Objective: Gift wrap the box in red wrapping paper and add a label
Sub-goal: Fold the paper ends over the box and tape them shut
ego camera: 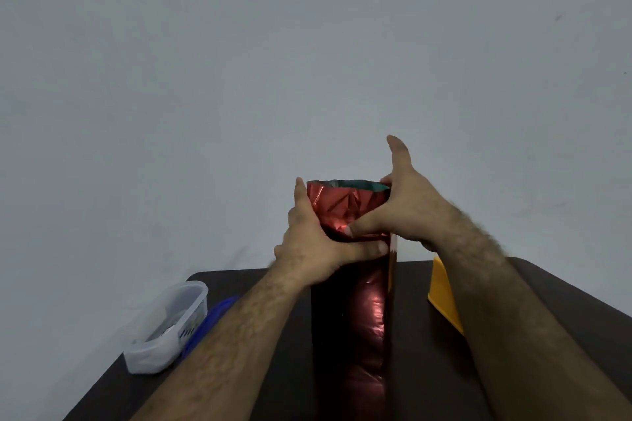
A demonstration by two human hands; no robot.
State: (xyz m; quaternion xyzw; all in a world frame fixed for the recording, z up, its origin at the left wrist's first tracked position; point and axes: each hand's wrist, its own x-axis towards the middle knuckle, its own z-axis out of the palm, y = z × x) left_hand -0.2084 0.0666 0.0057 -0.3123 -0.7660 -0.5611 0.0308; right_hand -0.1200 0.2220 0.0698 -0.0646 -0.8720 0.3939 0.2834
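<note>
A tall box point(355, 318) stands upright at lower centre of the frame on a dark table point(547, 290), wrapped in shiny red paper point(345, 205) that rises past its top as an open, crinkled sleeve with a greenish inner edge showing at the rim.

The left hand point(314, 243) grips the box from the left side near the top, its thumb laid across the near face and its fingers curled round the far side. The right hand point(400, 205) holds the loose paper from the right: its thumb presses the near side of the sleeve inward, one finger hooks the rim at the upper right corner, and the index finger points up, free of the paper.

At lower left a clear plastic tub point(164, 328) sits on the table edge with a blue lid point(208, 321) just beside it. A yellow object point(444, 297) stands right of the box, partly hidden by the right forearm.
</note>
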